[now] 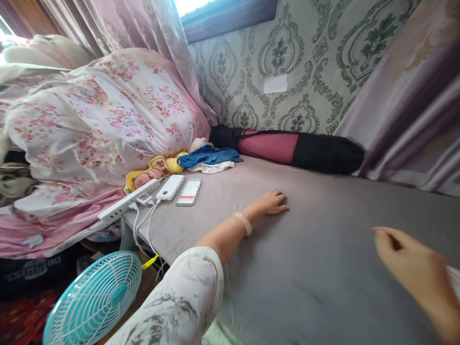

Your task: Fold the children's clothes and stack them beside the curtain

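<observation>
My left hand [275, 202] lies flat on the grey bed sheet [305, 282], its fingers stretched forward and nothing in it. A pale bangle [244, 224] circles that wrist. At the right, my right hand [406, 251] is held above the sheet, slightly blurred, with its fingers curled in towards the thumb. No object shows in it. Left of my left hand are a phone-like flat item [189, 192], blurred out, and a white power bank [171, 187]. Further back, a blue cloth [212, 155] rests on a white cloth [215, 167].
A long black and red bag [269, 146] lies along the wall. At the left are a white power strip [125, 203] with cables, a yellow plush item [147, 176] and a floral quilt [104, 110]. A turquoise fan [95, 299] stands below the bed edge. Curtains [406, 105] hang at right.
</observation>
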{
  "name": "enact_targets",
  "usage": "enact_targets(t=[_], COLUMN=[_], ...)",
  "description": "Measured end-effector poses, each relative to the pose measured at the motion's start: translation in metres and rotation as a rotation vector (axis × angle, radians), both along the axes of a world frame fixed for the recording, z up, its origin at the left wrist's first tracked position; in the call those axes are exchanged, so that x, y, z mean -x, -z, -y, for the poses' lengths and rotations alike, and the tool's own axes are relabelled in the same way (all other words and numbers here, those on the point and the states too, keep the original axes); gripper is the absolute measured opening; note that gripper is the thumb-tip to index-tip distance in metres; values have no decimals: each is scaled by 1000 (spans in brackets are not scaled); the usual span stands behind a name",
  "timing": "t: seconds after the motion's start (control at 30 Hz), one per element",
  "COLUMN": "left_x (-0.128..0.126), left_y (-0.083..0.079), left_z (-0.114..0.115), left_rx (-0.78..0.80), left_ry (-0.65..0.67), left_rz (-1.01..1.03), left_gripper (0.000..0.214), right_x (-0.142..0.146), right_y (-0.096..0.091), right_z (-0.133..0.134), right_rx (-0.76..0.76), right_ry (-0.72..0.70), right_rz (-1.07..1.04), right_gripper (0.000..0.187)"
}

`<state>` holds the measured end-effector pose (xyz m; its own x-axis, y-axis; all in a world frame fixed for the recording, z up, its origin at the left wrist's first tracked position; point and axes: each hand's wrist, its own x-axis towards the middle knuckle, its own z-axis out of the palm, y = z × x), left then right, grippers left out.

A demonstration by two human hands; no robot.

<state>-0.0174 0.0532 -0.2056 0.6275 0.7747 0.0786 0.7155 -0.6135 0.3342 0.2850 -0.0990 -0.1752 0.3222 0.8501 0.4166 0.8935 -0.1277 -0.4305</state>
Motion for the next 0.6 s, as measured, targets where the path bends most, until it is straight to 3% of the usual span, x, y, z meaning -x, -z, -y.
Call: enact_targets(t=[0.13, 0.3, 0.6], left_x=[50, 122, 258], left_y=[-7, -25, -65], left_z=[-20, -44, -81], left_rx=[47, -33, -235], left_ry=[-176, -425, -890], left_rz=[174, 267, 286], left_gripper=[30, 19, 15], right_x=[69, 131, 146], right_y=[33, 36, 48], right_z=[-42, -57, -52], right_rx=[162, 262, 113], right_ry=[-258, -352, -306], right_rz=[-65, 41, 121], right_gripper=[27, 32, 24])
